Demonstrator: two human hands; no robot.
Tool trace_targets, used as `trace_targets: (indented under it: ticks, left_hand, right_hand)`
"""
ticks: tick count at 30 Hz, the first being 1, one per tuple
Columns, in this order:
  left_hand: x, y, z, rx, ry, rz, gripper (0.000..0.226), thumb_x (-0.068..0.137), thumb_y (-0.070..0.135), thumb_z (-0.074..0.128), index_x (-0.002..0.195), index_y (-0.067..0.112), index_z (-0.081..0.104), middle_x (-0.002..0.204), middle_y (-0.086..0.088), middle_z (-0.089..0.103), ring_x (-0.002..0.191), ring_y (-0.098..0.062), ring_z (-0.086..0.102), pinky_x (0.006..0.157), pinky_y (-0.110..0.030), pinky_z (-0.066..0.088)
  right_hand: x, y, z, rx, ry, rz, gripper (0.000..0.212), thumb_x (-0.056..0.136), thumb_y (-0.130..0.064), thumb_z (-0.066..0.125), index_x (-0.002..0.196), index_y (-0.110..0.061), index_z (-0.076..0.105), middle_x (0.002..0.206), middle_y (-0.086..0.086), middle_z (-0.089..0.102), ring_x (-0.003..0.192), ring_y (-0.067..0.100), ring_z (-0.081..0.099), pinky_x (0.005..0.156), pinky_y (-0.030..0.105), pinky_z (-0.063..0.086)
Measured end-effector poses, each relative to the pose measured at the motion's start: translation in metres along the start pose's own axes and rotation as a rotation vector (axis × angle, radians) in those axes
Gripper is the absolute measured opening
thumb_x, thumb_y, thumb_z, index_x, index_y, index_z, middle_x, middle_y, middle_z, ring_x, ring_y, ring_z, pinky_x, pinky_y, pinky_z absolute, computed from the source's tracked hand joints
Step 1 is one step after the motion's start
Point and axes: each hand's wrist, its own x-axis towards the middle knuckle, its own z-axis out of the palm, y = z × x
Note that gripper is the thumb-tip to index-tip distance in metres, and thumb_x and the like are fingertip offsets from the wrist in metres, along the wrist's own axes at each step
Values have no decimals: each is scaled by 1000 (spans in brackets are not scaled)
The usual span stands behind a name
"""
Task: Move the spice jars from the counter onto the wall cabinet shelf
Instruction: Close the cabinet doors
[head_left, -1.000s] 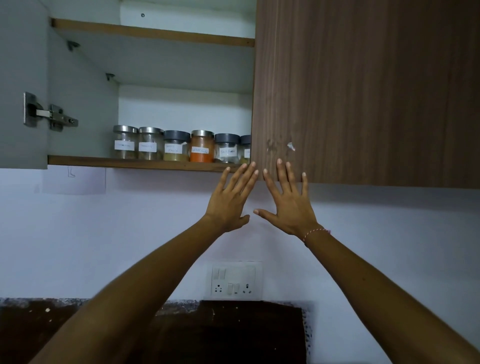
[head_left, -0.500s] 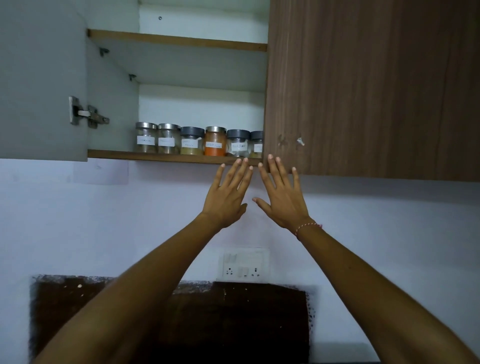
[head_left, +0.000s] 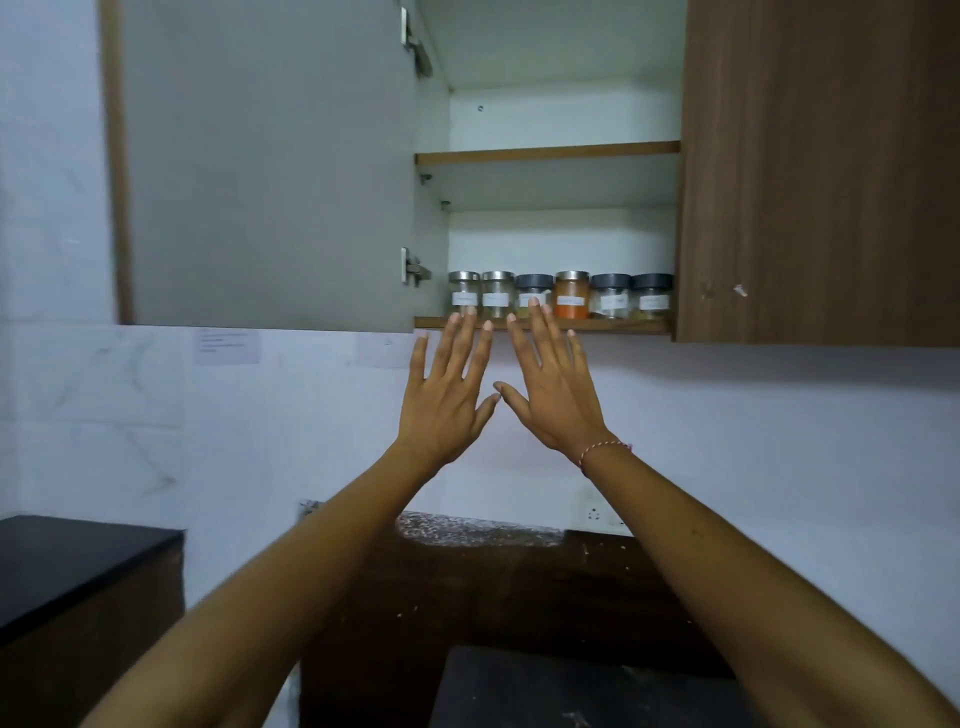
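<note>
Several labelled spice jars stand in a row on the lower shelf (head_left: 618, 326) of the open wall cabinet: two steel-lidded clear ones (head_left: 464, 293), a dark-lidded one (head_left: 533, 292), an orange-filled one (head_left: 572, 294) and two more dark-lidded ones (head_left: 652, 296). My left hand (head_left: 448, 397) and my right hand (head_left: 553, 391) are raised side by side just below the shelf edge, palms away, fingers spread, holding nothing. Their fingertips overlap the shelf front and the lower parts of the left jars.
The left cabinet door (head_left: 265, 161) hangs open with its grey inner face toward me. The right door (head_left: 815, 171), wood-grained, is closed. An upper shelf (head_left: 545, 153) is bare. Below are a dark counter (head_left: 519, 582), a wall socket (head_left: 597, 514) and a black-topped unit (head_left: 78, 561) at left.
The view has swung left and pulled back, so the cabinet sits more to the right. Both open hands stay raised together and now sit under the left jars rather than the closed door's edge.
</note>
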Motion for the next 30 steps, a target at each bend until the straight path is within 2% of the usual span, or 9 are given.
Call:
trace_targets:
  ticks: [3, 8, 10, 14, 18, 21, 23, 25, 30]
  left_hand:
    - [-14, -50, -27, 32, 66, -107, 79, 90, 57, 25, 148, 14, -8, 157, -14, 14, 143, -22, -22, 115, -44, -9]
    - [-29, -120, -73, 92, 117, -241, 80, 91, 56, 22, 144, 14, -20, 155, -20, -8, 138, -20, -34, 112, -42, -19]
    - [-35, -143, -89, 77, 116, -302, 81, 91, 53, 26, 145, 12, -19, 154, -23, 0, 140, -24, -30, 113, -43, -18]
    - [-44, -174, -109, -61, 82, -331, 78, 90, 36, 41, 146, 1, -1, 154, -27, 5, 144, -34, 0, 116, -41, -7]
    - [-45, -185, -119, -311, 122, -404, 79, 92, 26, 48, 148, 0, -2, 156, -23, -8, 145, -28, -5, 115, -20, -11]
    - [-41, -189, -122, -583, 36, -541, 75, 95, 30, 47, 151, 15, -1, 159, -6, 8, 143, -22, 23, 113, -32, 27]
    - [-42, -191, -131, -610, 46, -489, 72, 92, 32, 48, 151, 19, 7, 154, -3, 29, 130, -21, 47, 101, -39, 46]
    - [-46, -199, -138, -520, 13, -336, 76, 86, 35, 48, 150, 13, 12, 148, -7, 38, 124, -24, 52, 100, -41, 46]
    - [-46, -196, -154, -219, -87, 1, 86, 80, 51, 39, 147, 3, 15, 157, -14, 10, 146, -24, 6, 120, -42, 12]
  right_hand:
    - [13, -46, -16, 17, 24, -37, 72, 89, -53, 26, 149, -14, 16, 156, 14, 14, 145, 29, 13, 114, 47, 21]
    - [39, -120, -40, 126, 91, -61, 74, 91, -54, 32, 150, -15, 9, 158, 14, 6, 146, 28, 4, 116, 46, 12]
    - [48, -152, -49, 144, 108, -111, 76, 90, -55, 33, 150, -15, 9, 158, 14, 6, 146, 28, 4, 116, 45, 11]
    - [66, -203, -60, 150, 128, -251, 75, 87, -43, 48, 149, -15, 15, 157, 15, 11, 146, 29, 11, 115, 49, 20]
    - [86, -226, -75, 92, 124, -401, 82, 83, -36, 57, 149, -18, 12, 158, 14, 9, 146, 29, 8, 114, 49, 20]
    - [92, -235, -86, 92, 107, -446, 87, 80, -30, 61, 150, -21, 11, 158, 13, 5, 147, 28, 5, 115, 49, 18]
    - [92, -237, -91, 88, 93, -482, 87, 78, -26, 61, 150, -21, 12, 158, 13, 4, 147, 28, 4, 115, 49, 17]
    - [89, -234, -95, 71, 111, -507, 83, 78, -26, 59, 149, -19, 16, 158, 14, 7, 146, 29, 7, 114, 49, 19]
    - [74, -211, -97, 53, 151, -503, 90, 73, -37, 63, 148, -13, 19, 157, 12, 15, 146, 27, 13, 114, 47, 25]
